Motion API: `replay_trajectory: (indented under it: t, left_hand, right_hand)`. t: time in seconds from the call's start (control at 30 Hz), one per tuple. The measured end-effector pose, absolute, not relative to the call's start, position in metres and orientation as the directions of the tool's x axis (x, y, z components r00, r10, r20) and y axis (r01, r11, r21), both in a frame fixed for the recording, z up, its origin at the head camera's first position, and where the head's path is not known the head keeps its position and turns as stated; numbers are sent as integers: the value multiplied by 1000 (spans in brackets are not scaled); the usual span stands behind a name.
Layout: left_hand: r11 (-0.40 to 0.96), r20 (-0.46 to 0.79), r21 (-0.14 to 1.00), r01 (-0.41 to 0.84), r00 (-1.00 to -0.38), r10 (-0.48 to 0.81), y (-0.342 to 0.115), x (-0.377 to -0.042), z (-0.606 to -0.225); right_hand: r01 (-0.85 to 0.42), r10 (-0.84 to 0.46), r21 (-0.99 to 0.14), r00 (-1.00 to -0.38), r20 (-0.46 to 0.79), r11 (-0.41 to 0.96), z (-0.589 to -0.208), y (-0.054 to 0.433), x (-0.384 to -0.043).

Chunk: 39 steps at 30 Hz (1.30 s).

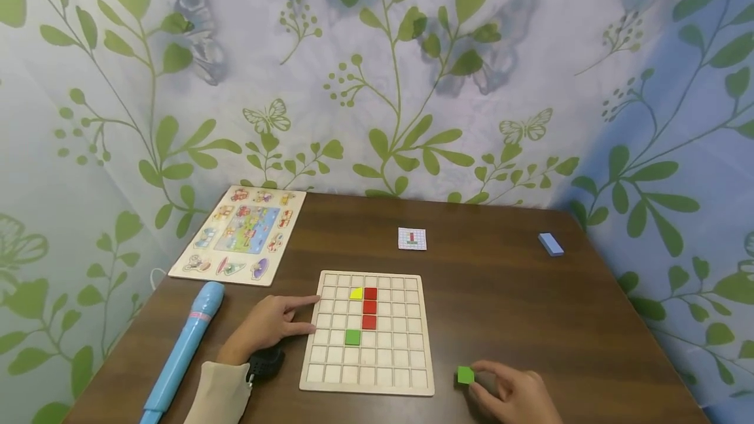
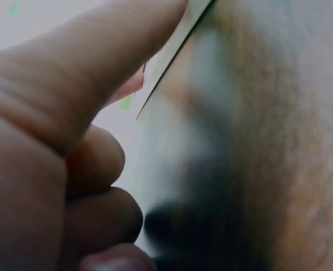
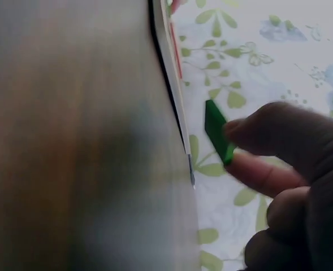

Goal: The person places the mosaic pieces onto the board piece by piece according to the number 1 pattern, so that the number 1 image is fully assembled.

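Observation:
A wooden grid board (image 1: 396, 345) lies on the table, with a yellow piece (image 1: 356, 293), a column of red squares (image 1: 369, 307) and a green square (image 1: 353, 337) in its cells. My left hand (image 1: 268, 322) is at the board's left edge, index finger and thumb stretched out against it; the left wrist view shows its other fingers curled. Right of the board, my right hand (image 1: 515, 392) pinches a green square tile (image 1: 465, 375) between thumb and index finger. In the right wrist view this thin tile (image 3: 216, 131) is seen tilted, held near one edge.
Behind the board lies a small printed pattern card (image 1: 412, 239). A picture puzzle board (image 1: 235, 234) is at the back left, and a blue microphone-shaped object (image 1: 185, 349) lies along the left side. A blue block (image 1: 550, 244) rests at the far right, before the patterned cloth backdrop.

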<state>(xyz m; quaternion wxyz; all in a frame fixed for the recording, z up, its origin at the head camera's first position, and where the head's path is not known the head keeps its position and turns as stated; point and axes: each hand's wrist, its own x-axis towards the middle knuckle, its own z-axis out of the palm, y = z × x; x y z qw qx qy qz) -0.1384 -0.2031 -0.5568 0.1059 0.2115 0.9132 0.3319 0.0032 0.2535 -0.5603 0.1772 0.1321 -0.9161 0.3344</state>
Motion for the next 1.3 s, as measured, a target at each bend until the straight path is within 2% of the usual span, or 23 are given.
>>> replay_trajectory:
  t: [0.13,0.3,0.47,0.67,0.93,1.3]
  left_hand:
    - [683,-40,655,324,-887,459,-203,-136,-558]
    - [686,-42,656,316,-891,451,-203,-138,-559]
    - [691,-50,653,309,-893,447,-201,-142,-557]
    - [699,-37,643,312,-899,435,-200,-145,-555]
    - [689,-46,654,312,-893,447,-202,-140,-555]
    - [698,-61,648,305,-893,447,-202,-139,-553]
  right_hand:
    - [-445,-196,-550,-870,452,706,-554,249,-6]
    - [-466,-240,-575,-872,427,673,-540,236,-22]
    - [-557,-308,-554,-821,481,619,-530,225,-42]
    - [-560,-342,-599,-827,446,573,-522,213,-61]
    - [-580,-357,-629,-815,457,518,-525,192,-69]
    - [-541,-399,-681,-836,375,493,-528,162,-77]
